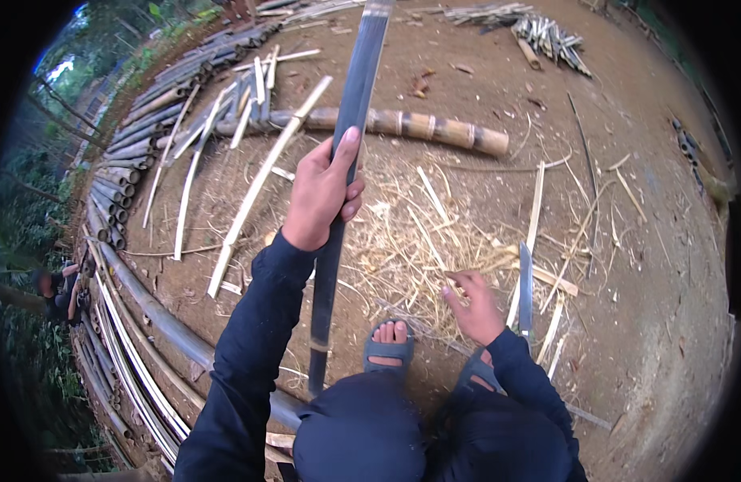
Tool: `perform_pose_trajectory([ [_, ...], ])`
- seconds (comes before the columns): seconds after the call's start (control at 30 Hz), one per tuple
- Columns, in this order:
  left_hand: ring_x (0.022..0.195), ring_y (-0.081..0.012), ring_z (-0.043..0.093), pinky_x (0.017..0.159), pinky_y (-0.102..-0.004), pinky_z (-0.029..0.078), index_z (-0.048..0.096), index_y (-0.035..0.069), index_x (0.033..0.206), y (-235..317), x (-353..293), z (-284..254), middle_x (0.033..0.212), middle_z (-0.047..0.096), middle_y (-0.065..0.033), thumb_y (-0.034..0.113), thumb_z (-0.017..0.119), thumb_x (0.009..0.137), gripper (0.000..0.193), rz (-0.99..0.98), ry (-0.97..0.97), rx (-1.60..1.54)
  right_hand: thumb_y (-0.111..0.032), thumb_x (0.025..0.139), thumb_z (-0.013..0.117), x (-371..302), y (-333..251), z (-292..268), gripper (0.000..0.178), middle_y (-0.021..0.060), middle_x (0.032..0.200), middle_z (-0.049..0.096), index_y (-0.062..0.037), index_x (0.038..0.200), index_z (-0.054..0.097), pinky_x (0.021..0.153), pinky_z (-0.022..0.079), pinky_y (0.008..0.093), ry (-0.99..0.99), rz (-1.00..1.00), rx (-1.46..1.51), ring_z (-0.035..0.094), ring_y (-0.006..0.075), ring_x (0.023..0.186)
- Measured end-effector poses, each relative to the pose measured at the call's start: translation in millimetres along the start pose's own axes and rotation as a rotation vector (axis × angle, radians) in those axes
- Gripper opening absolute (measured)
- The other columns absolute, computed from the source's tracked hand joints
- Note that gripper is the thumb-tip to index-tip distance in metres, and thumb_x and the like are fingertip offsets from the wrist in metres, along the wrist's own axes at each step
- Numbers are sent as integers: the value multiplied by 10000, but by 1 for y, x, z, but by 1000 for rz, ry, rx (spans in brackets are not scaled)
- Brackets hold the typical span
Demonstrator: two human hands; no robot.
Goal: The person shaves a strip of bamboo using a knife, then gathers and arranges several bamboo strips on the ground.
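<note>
My left hand (325, 183) is wrapped round the middle of a long bamboo strip (361, 76), its dark outer skin facing up. The strip runs from the top edge of the view down beside my left knee. Low over a heap of pale shavings (411, 249) is my right hand (472, 309), fingers loosely bent and apart, with nothing seen in it. To the right of that hand lies a flat blue-grey blade (526, 289), like a machete's; I cannot make out its handle. The blade rests by pale split strips (535, 213).
A thick bamboo pole (435, 128) lies across the ground ahead, with split strips leaning on it. Many bamboo poles (146, 128) are stacked along the left. A pile of split pieces (551, 40) sits far right. Another person (61, 293) is at the far left. My sandalled feet (389, 347) are below.
</note>
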State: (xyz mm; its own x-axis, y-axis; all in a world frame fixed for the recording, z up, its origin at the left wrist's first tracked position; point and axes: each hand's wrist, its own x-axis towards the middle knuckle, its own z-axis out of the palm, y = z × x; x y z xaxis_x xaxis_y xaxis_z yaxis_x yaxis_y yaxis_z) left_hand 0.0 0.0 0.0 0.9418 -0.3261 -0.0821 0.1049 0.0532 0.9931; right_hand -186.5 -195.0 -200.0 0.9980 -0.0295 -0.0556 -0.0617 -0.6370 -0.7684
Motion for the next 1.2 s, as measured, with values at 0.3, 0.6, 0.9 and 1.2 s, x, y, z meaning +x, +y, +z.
perform_pose_trajectory([
  [0.3, 396, -124, 495, 378, -244, 393, 536, 136, 855, 133, -51, 28, 553, 486, -1, 285, 686, 938, 227, 720, -61, -225, -309, 997, 560, 33, -136, -21, 512, 217, 1213, 575, 17, 1377, 451, 961, 448, 422, 136, -410, 129, 561, 309, 1126],
  [0.6, 831, -247, 581, 816, -388, 485, 437, 55, 940, 64, -70, -31, 841, 527, -93, 405, 430, 1041, 364, 527, 233, -444, -227, 906, 688, -8, -101, -36, 240, 114, 638, 606, 8, 949, 661, 547, 447, 320, 473, -265, 310, 590, 207, 552],
  [0.9, 643, -173, 689, 571, -279, 548, 644, -41, 820, -20, -168, -88, 644, 658, -76, 352, 604, 981, 427, 25, 484, 897, -312, 817, 726, -18, -62, -58, 275, 94, 530, 560, -42, 810, 678, 463, 401, 333, 361, -247, -12, 564, 223, 452],
  [1.2, 907, -272, 667, 796, -393, 541, 620, 39, 1116, -40, -173, -195, 917, 669, -142, 605, 791, 711, 717, -117, -558, 1585, -379, 809, 724, -3, -50, -78, 435, 104, 439, 490, -69, 522, 621, 517, 386, 399, 487, -260, -431, 484, 288, 431],
])
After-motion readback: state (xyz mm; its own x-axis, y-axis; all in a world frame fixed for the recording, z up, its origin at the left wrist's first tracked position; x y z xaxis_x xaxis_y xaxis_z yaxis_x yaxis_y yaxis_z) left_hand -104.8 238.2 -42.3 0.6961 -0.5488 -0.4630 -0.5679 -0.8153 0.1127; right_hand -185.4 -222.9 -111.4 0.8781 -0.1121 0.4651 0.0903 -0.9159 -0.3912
